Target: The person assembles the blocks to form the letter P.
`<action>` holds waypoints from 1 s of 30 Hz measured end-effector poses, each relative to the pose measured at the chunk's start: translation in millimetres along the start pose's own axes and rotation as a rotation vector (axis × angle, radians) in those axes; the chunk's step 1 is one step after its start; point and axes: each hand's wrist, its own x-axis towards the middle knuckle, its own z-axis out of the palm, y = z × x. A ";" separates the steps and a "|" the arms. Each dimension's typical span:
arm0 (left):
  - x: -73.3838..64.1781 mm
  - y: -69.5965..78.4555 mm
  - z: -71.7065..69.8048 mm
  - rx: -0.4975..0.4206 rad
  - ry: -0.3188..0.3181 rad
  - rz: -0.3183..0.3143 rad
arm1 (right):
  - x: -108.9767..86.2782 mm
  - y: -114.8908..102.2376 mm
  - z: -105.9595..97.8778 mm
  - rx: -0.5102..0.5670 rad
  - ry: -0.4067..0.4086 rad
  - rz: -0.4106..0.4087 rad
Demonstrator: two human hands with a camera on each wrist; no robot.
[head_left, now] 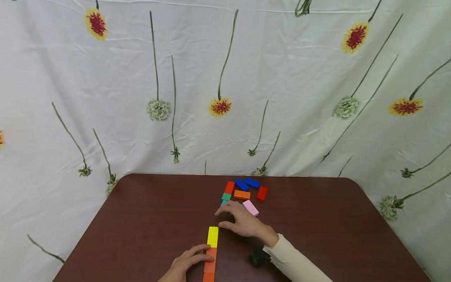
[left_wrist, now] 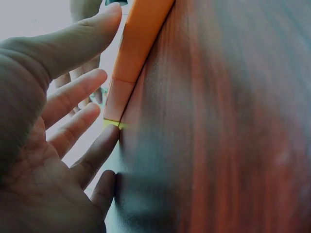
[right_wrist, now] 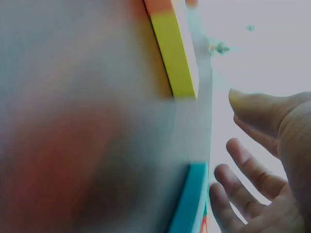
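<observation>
Head view, left hand (head_left: 186, 261): fingers are laid straight against the near orange block (head_left: 210, 263) of the row on the brown table (head_left: 148, 223); nothing is gripped.
Head view, right hand (head_left: 243, 222): held loosely open, palm down, its fingertips over a light blue block (head_left: 223, 203); the pink block (head_left: 250, 207) lies just beyond the knuckles, and no block is held.
Head view, row: the yellow block (head_left: 213, 236) is set end to end with the orange ones, just beside the right thumb.
Left wrist view: the left fingers (left_wrist: 73, 99) are seen spread and straight alongside the orange row (left_wrist: 133, 58); the yellow end (left_wrist: 112, 124) peeks out past the fingertips.
Right wrist view: the right fingers (right_wrist: 248, 170) are relaxed and empty, between the yellow block (right_wrist: 175, 53) and a teal-blue block (right_wrist: 192, 199).
Risk, row: the line could be knocked askew if the right thumb is swept sideways.
Risk, loose pile: neighbouring blocks could be dragged along if the reach is made with flat fingers.
</observation>
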 end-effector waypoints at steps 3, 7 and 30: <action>1.0 1.4 1.9 0.026 0.000 -0.025 | 3.1 9.4 -10.2 -0.058 0.036 0.020; 2.0 0.9 5.3 0.049 -0.020 -0.097 | 6.7 22.3 -18.0 -0.096 0.013 0.058; -1.0 -2.6 5.2 0.027 -0.062 -0.198 | 13.6 19.2 -34.3 0.029 -0.338 0.115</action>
